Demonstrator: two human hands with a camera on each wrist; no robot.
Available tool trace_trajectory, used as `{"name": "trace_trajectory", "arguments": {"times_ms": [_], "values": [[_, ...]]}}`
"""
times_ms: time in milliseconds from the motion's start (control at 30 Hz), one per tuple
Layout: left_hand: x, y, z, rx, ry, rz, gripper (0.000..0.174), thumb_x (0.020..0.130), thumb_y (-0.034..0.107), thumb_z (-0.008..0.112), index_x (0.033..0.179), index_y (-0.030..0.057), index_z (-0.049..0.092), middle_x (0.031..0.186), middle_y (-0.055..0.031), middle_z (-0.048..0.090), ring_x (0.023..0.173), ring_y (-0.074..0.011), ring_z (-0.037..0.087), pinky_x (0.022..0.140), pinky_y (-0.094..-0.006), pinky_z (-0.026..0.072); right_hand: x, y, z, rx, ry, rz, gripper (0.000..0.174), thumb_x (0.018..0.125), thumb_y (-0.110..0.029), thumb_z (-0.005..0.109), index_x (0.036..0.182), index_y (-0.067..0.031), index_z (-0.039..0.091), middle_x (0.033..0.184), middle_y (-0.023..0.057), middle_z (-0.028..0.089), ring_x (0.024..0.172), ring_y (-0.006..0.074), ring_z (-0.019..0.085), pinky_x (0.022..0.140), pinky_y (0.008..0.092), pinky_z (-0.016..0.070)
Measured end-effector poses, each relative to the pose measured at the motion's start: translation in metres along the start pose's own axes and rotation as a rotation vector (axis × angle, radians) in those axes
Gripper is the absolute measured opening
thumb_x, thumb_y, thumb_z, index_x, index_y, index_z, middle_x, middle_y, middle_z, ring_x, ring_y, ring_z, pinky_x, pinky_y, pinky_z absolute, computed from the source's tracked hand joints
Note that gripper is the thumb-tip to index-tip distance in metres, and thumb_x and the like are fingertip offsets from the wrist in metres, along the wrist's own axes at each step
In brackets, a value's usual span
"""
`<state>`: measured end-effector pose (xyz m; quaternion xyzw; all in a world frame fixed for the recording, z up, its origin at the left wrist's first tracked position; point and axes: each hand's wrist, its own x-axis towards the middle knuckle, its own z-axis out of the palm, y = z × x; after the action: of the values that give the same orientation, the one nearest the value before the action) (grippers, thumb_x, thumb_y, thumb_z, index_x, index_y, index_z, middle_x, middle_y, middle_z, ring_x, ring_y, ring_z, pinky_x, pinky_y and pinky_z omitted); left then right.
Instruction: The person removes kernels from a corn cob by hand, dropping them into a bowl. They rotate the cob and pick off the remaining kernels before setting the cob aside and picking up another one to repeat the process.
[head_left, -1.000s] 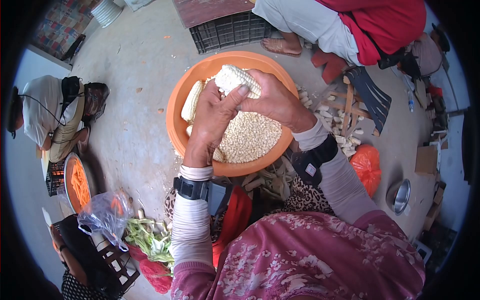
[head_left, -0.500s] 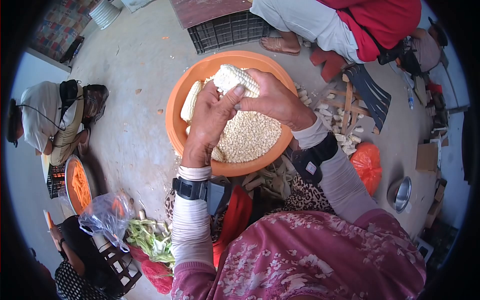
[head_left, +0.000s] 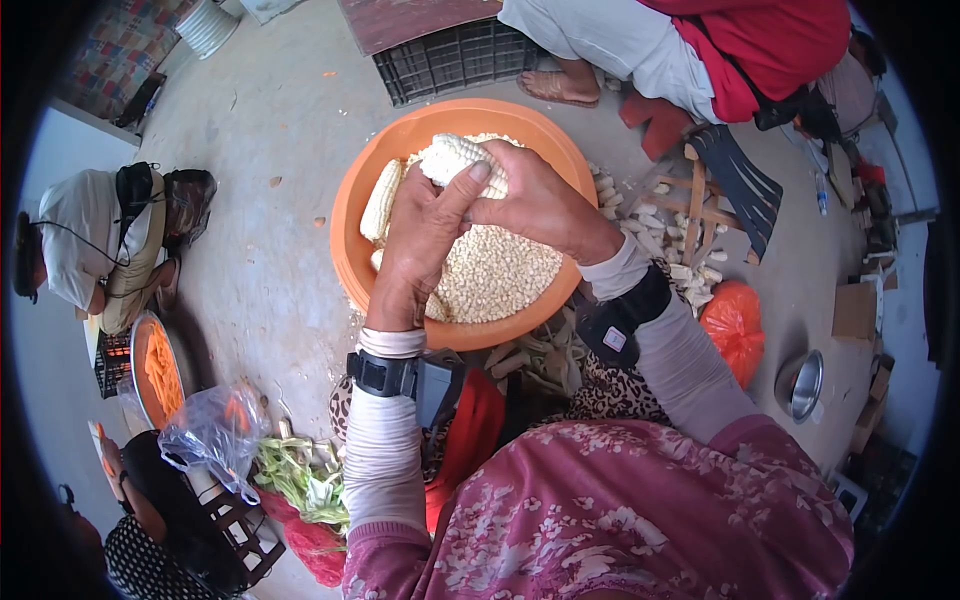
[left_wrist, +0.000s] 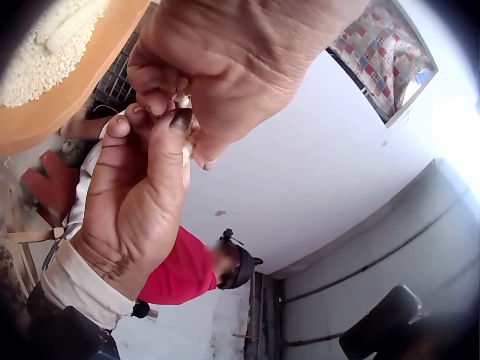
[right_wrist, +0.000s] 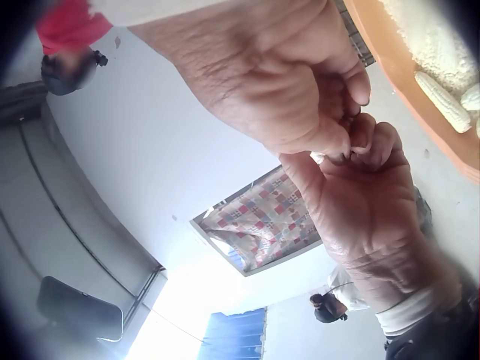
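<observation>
Corn ear (head_left: pixel 452 155) is up over the far half of my big orange basin (head_left: pixel 345 250) right now. Left hand (head_left: pixel 425 220) has one end gripped with the thumb pressed on its near side, and my right hand (head_left: pixel 540 200) is wrapped round the other end, so yeah, both are grasping the same ear. Basin's got a heap of loose pale kernels (head_left: pixel 500 275) in it, plus another ear (head_left: pixel 381 205) lying along its left wall. Dry husks (head_left: pixel 545 358) are just on my side of the basin, a bunch of cobs (head_left: pixel 652 222) scattered to its right, and a black crate (head_left: pixel 455 65) stands just beyond it.
</observation>
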<state>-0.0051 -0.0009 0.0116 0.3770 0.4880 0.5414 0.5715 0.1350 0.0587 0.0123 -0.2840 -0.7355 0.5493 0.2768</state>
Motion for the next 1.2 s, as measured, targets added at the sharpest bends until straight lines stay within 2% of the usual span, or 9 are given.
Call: {"name": "trace_trajectory", "arguments": {"times_ms": [333,433,533,600,833,933,1000,1033,1200], "values": [[-0.003,0.002,-0.004,0.039,-0.046,0.007,0.035,0.085,0.031,0.065,0.102,0.0035,0.053,0.08,0.0015,0.058,0.064,-0.0021,0.05,0.054,-0.0165,0.0394,0.0,0.001,-0.003,0.024,-0.05,0.037,0.052,0.074,-0.009,0.067,0.12,0.0041,0.046,0.109,0.0106,0.056,0.101,0.0149,0.053,0.088,0.029,0.0417],[-0.004,0.003,-0.004,0.038,-0.051,0.003,0.036,0.085,0.031,0.065,0.103,0.0032,0.053,0.08,0.0017,0.057,0.064,-0.0022,0.049,0.053,-0.0164,0.0387,0.0,0.003,-0.001,0.045,0.004,-0.061,0.048,0.07,-0.01,0.067,0.11,0.0078,0.047,0.098,0.016,0.059,0.092,0.0185,0.057,0.081,0.0307,0.0457],[-0.004,0.003,-0.004,0.045,-0.062,0.026,0.034,0.085,0.028,0.065,0.103,0.003,0.052,0.079,0.0022,0.056,0.063,-0.0023,0.048,0.053,-0.0163,0.038,-0.001,-0.003,-0.003,0.035,0.02,-0.095,0.048,0.07,-0.01,0.068,0.11,0.0076,0.048,0.096,0.0141,0.06,0.089,0.0169,0.058,0.079,0.0292,0.0464],[-0.005,0.003,-0.004,0.04,-0.065,0.021,0.032,0.085,0.027,0.065,0.103,0.003,0.052,0.079,0.0023,0.056,0.063,-0.0023,0.047,0.054,-0.0164,0.0378,-0.003,-0.009,-0.006,0.225,-0.016,0.051,0.046,0.07,-0.01,0.067,0.109,0.007,0.049,0.094,0.011,0.061,0.085,0.0139,0.059,0.076,0.0268,0.047],[-0.008,0.01,0.006,0.034,0.009,0.024,0.031,0.086,0.026,0.064,0.103,0.0039,0.051,0.079,0.0018,0.056,0.063,-0.0019,0.047,0.053,-0.0162,0.0376,-0.004,-0.008,-0.006,0.246,-0.009,0.002,0.045,0.07,-0.009,0.067,0.109,0.0061,0.05,0.091,0.0087,0.061,0.083,0.0108,0.058,0.074,0.0248,0.0472],[-0.005,0.006,-0.002,-0.104,0.031,-0.067,0.032,0.087,0.03,0.062,0.104,0.0048,0.053,0.081,0.0014,0.056,0.063,-0.0016,0.047,0.052,-0.0165,0.0376,-0.001,-0.003,-0.001,0.193,0.021,0.01,0.048,0.069,-0.01,0.068,0.111,0.0055,0.049,0.094,0.0101,0.061,0.085,0.0127,0.058,0.075,0.0265,0.0472],[-0.006,0.009,0.0,-0.106,0.055,-0.083,0.033,0.087,0.033,0.061,0.104,0.005,0.054,0.081,0.0013,0.057,0.063,-0.0015,0.047,0.051,-0.0163,0.0375,0.001,0.0,0.003,0.06,0.073,-0.113,0.051,0.069,-0.011,0.069,0.113,0.0047,0.048,0.096,0.0125,0.061,0.087,0.0169,0.059,0.077,0.0291,0.047],[-0.006,0.01,0.001,-0.108,0.081,-0.099,0.035,0.087,0.035,0.061,0.104,0.0053,0.055,0.081,0.0013,0.057,0.063,-0.0014,0.047,0.051,-0.0161,0.0374,0.0,-0.004,0.002,0.005,0.038,-0.028,0.052,0.069,-0.012,0.069,0.113,0.0042,0.047,0.098,0.0146,0.061,0.089,0.0206,0.059,0.079,0.0309,0.0467],[-0.004,0.005,0.006,-0.021,0.096,-0.062,0.035,0.087,0.036,0.061,0.101,0.004,0.057,0.076,0.002,0.056,0.059,-0.0014,0.046,0.048,-0.0153,0.0355,-0.003,-0.008,0.002,-0.11,0.024,0.026,0.045,0.073,-0.008,0.067,0.112,0.0046,0.048,0.097,0.0091,0.058,0.09,0.0125,0.054,0.08,0.0269,0.0447]]}}
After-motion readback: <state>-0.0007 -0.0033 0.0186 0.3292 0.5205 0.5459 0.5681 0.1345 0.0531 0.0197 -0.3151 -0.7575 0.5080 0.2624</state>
